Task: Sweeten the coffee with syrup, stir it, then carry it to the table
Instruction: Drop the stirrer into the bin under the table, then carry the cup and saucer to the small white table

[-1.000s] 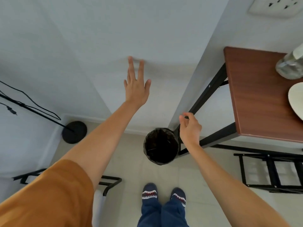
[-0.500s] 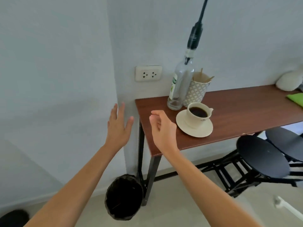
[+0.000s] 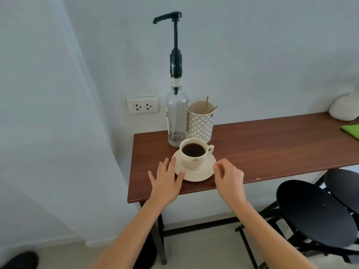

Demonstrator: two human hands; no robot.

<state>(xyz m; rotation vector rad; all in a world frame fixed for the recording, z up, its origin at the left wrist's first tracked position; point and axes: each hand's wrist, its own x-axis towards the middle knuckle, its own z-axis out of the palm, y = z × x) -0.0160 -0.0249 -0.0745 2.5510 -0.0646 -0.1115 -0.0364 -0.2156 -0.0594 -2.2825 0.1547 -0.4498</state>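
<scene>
A cream cup of black coffee (image 3: 193,153) stands on a cream saucer (image 3: 202,174) near the left end of a narrow brown table (image 3: 272,144). Behind it is a clear syrup bottle (image 3: 176,117) with a tall black pump, spout pointing left. A patterned cup (image 3: 200,122) holding wooden stir sticks stands right of the bottle. My left hand (image 3: 167,179) lies flat, fingers spread, touching the saucer's left rim. My right hand (image 3: 229,176) hovers at the saucer's right rim with fingers loosely curled, holding nothing.
A wall socket (image 3: 142,105) is left of the bottle. A white rounded object (image 3: 344,108) and a green cloth (image 3: 351,131) lie at the table's far right. Two black round stools (image 3: 314,214) stand under the table's right side.
My view swung from the floor and bin up to the table. Both hands moved forward and now flank the saucer, the left one touching it.
</scene>
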